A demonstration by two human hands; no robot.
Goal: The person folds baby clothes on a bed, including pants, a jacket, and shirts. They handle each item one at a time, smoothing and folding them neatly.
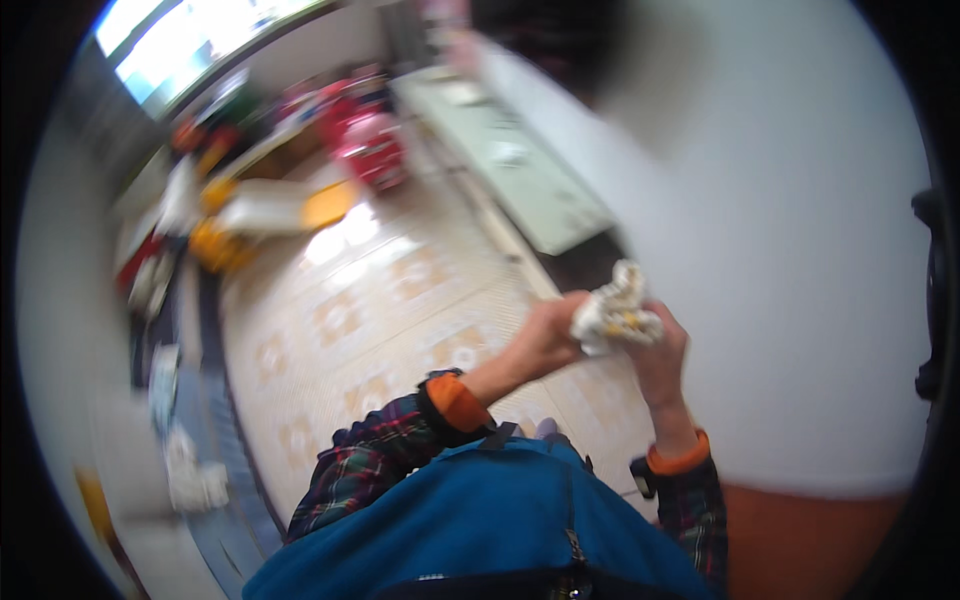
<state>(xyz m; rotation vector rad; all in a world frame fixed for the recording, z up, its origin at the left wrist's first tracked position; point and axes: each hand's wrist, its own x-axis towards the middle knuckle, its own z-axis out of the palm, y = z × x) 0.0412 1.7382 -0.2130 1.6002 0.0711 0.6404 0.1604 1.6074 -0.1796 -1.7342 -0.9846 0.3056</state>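
Observation:
A crumpled white cloth (616, 311) with small yellow patches is bunched up in front of me, above the tiled floor and near the white wall. My left hand (559, 330) grips it from the left. On its other side my right hand (661, 349) holds it too, with the fingers partly behind the cloth. The picture is blurred, so single fingers are hard to make out. Both forearms come out of plaid sleeves with orange cuffs.
A long pale green-topped bench (525, 172) runs along the right wall. Farther off stand a pink-red case (373, 150) and a white and yellow item (270, 206). At the left is a blue-grey surface (217, 465) bearing white cloth (191, 472). The tiled floor (337, 322) lies between.

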